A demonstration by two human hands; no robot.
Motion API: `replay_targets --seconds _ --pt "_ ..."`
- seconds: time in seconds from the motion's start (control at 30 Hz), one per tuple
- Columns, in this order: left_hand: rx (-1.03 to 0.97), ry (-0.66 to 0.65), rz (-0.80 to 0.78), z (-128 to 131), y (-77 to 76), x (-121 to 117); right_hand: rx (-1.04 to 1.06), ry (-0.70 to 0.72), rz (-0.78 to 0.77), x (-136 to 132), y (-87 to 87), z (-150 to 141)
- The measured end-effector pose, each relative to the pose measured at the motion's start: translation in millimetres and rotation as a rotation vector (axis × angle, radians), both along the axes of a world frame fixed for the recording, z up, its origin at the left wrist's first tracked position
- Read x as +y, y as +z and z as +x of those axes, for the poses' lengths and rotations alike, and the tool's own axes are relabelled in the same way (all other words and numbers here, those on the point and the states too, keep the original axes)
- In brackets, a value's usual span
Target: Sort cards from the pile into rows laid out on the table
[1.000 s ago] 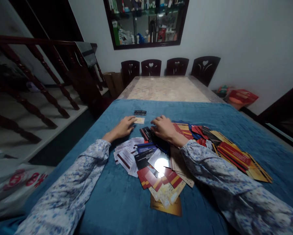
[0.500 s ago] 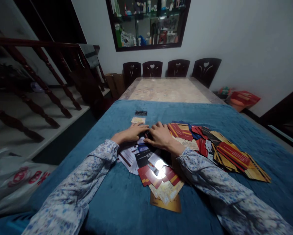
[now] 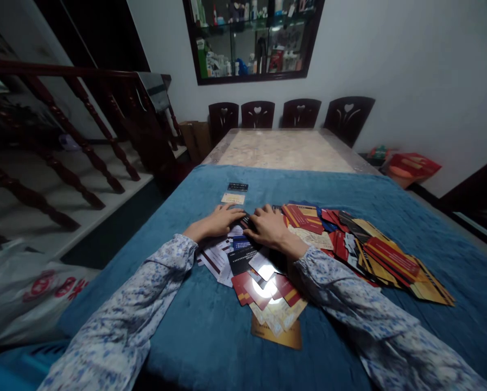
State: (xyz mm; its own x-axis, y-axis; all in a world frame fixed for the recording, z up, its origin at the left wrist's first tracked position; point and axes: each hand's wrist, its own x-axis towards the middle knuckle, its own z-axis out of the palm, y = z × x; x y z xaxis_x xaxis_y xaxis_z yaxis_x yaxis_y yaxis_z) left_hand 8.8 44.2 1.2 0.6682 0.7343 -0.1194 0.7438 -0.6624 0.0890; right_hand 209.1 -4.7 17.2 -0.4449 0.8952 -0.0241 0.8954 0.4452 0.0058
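My left hand [image 3: 219, 221] is over the pile of cards, its fingers curled around the near edge of a black card [image 3: 245, 221]. Across from it my right hand [image 3: 270, 227] has its thumb and fingers closed on the other side of the same card. Beneath and in front of them are white cards with dark stripes [image 3: 216, 263], a blue card [image 3: 242, 243], another black card [image 3: 241, 262] and a shiny white card [image 3: 263, 264]. Red cards [image 3: 243, 288] fan out nearer me, overlapping pale cards and a gold card [image 3: 282, 338].
A loose heap of red, gold and dark cards [image 3: 392, 260] spreads to the right. Beyond my left hand lie a black card [image 3: 238, 187] and a cream card [image 3: 233, 199]. Blue cloth [image 3: 194, 326] covers the table's near part. A white plastic bag [image 3: 35, 293] is at the left.
My left hand has moved back from the cream card and right to the black card. My right hand has shifted slightly to meet it. The view has turned a little left.
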Motion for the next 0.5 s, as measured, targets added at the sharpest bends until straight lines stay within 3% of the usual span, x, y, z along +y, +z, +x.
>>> replay_targets --seconds 0.5 --pt "-0.015 -0.02 0.16 -13 -7.2 -4 0.027 0.111 0.029 4 -4.6 1"
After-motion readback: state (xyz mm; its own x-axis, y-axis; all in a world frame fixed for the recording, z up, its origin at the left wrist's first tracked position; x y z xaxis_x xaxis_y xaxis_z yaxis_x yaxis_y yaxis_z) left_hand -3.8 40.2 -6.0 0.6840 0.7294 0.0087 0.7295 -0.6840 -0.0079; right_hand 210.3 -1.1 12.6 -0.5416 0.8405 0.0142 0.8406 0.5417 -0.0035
